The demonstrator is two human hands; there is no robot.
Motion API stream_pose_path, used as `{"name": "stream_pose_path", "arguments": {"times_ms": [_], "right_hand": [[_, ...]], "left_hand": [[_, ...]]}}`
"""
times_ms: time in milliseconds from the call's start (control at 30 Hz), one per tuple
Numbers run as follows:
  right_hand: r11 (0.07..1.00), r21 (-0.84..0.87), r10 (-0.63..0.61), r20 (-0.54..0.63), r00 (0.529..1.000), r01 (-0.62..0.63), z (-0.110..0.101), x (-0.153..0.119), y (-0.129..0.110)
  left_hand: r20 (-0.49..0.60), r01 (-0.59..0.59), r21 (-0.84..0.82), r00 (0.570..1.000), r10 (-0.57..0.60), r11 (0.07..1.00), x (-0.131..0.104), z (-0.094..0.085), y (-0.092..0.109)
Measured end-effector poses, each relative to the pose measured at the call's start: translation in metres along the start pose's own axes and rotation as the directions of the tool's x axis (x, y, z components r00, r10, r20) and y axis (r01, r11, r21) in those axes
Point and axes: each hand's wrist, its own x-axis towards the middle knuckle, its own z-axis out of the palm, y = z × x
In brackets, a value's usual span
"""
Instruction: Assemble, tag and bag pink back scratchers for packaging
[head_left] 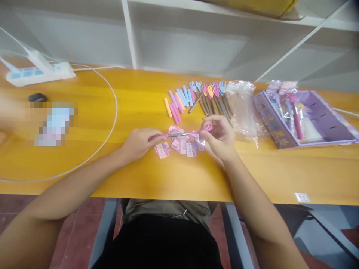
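My left hand (144, 141) is closed around the pink handle end of a thin rod with a bare metal shaft (179, 135). At its other end, my right hand (220, 136) pinches the pink head, which the fingers partly cover. The rod lies level between both hands, above small pink and purple printed cards (180, 145) on the table. Beyond the hands are loose coloured tubes (175, 113) in pink, blue, purple and orange. Beside them lie several metal rods with hand-shaped heads (211, 90).
Clear plastic bags (242, 108) lie right of the rods. A purple box (328, 119) holds a bagged pink piece. At the left are a power strip (42, 74), a white cable (115, 101), a black object (37, 97) and a pixelated patch. A sticker (302, 197) marks the front edge.
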Motion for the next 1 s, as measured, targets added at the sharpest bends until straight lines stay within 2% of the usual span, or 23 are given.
{"name": "stream_pose_path", "arguments": {"times_ms": [67, 133, 200, 300, 367, 467, 733, 867, 1000], "right_hand": [[0.993, 0.035, 0.110, 0.043, 0.993, -0.111, 0.002, 0.000, 0.005], [0.985, -0.027, 0.169, 0.099, 0.981, -0.168, 0.004, -0.002, 0.007], [0.979, -0.187, 0.111, 0.177, 0.978, -0.078, 0.007, -0.004, 0.007], [0.898, -0.390, -0.079, 0.313, 0.946, 0.204, 0.010, -0.003, 0.004], [0.839, -0.440, -0.161, 0.362, 0.918, 0.320, 0.011, -0.002, 0.002], [0.768, -0.500, -0.225, 0.372, 0.900, 0.399, 0.010, 0.000, 0.003], [0.636, -0.628, -0.223, 0.407, 0.886, 0.449, 0.000, -0.004, 0.009], [0.556, -0.611, -0.325, 0.465, 0.824, 0.564, 0.004, -0.003, 0.002], [0.544, -0.592, -0.344, 0.489, 0.802, 0.594, 0.010, -0.004, -0.003]], "left_hand": [[0.036, -0.064, 0.145, 0.998, 0.059, 0.987, 0.000, -0.001, -0.005], [0.074, -0.122, 0.277, 0.992, 0.106, 0.953, -0.002, -0.001, -0.006], [0.120, -0.137, 0.387, 0.988, 0.097, 0.912, -0.003, -0.002, -0.003], [0.160, -0.134, 0.497, 0.985, 0.061, 0.857, -0.003, -0.003, 0.002], [0.181, -0.136, 0.508, 0.982, 0.049, 0.851, -0.002, -0.003, 0.005], [0.209, -0.118, 0.486, 0.978, 0.016, 0.866, -0.001, -0.003, 0.006], [0.260, -0.072, 0.377, 0.965, -0.031, 0.924, -0.001, -0.007, 0.000], [0.221, -0.123, 0.429, 0.975, 0.028, 0.895, -0.003, -0.004, -0.001], [0.209, -0.187, 0.489, 0.973, 0.094, 0.852, -0.007, 0.002, -0.001]]}}
